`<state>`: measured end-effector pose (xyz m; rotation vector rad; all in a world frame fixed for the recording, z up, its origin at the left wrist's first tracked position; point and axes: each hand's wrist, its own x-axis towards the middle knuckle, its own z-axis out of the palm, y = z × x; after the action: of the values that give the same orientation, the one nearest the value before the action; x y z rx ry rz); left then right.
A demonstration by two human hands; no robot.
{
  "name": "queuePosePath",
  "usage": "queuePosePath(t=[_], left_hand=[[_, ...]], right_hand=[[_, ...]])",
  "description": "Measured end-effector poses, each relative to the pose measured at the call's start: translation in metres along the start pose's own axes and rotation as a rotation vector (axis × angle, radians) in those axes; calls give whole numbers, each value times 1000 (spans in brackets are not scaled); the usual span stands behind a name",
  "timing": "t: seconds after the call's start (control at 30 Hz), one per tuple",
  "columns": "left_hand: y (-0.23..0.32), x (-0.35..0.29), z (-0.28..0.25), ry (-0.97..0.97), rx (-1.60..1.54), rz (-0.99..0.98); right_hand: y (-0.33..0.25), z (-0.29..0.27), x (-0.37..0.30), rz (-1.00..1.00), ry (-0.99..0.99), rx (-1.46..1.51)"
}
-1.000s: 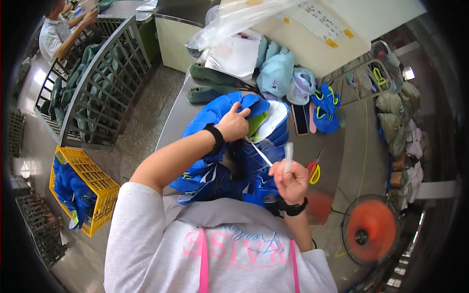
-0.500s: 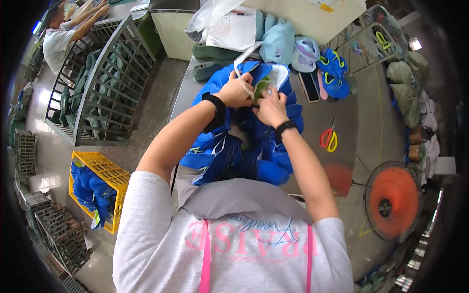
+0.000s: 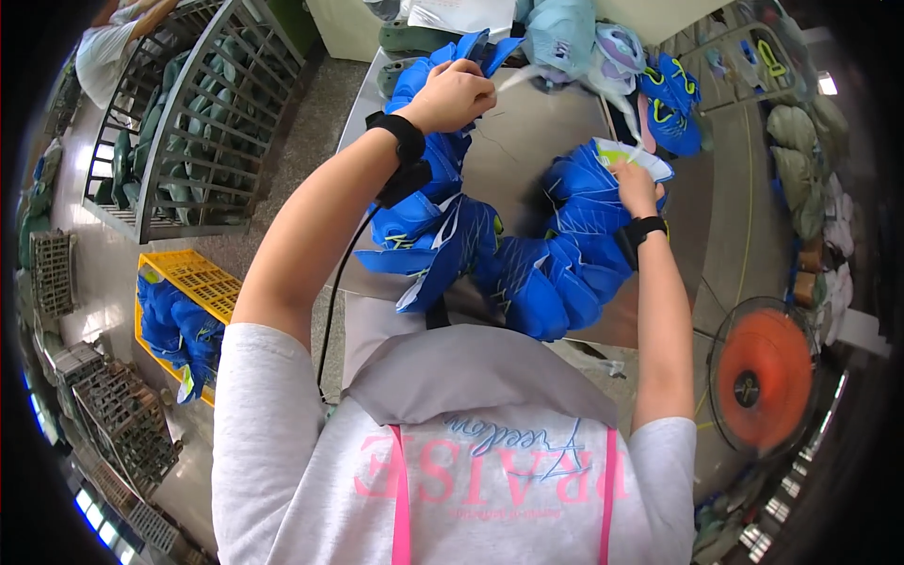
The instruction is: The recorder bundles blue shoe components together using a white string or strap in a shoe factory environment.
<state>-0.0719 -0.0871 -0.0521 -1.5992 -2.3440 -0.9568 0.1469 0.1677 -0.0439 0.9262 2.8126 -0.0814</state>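
Note:
Blue shoe uppers with yellow-green trim hang together in an open curve over the grey table, in front of my body. At the far left end of the curve my left hand is closed on a white strip, whose loose tail points right. My right hand is closed at the other end, by an upper with a white and yellow-green lining. Another white strip rises from its fingers. What strings the uppers together is mostly hidden.
Light-blue shoe pieces and finished blue shoes lie at the table's far edge. On the left stand a rack of dark green pieces and a yellow crate. An orange fan is at right; a co-worker stands far left.
My hands have drawn apart, left hand away and right hand rightward and nearer. The closed ring of uppers has opened into a curve, and its right part now covers where the scissors lay.

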Motion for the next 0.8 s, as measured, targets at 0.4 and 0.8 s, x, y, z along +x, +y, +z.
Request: queuePosePath(t=[0.4, 0.8], left_hand=[[31, 36, -9, -259, -222, -172], [37, 5, -21, -415, 250, -77]], right_hand=[[16, -17, 26, 145, 948, 626], [-179, 17, 5, 181, -326, 1952]])
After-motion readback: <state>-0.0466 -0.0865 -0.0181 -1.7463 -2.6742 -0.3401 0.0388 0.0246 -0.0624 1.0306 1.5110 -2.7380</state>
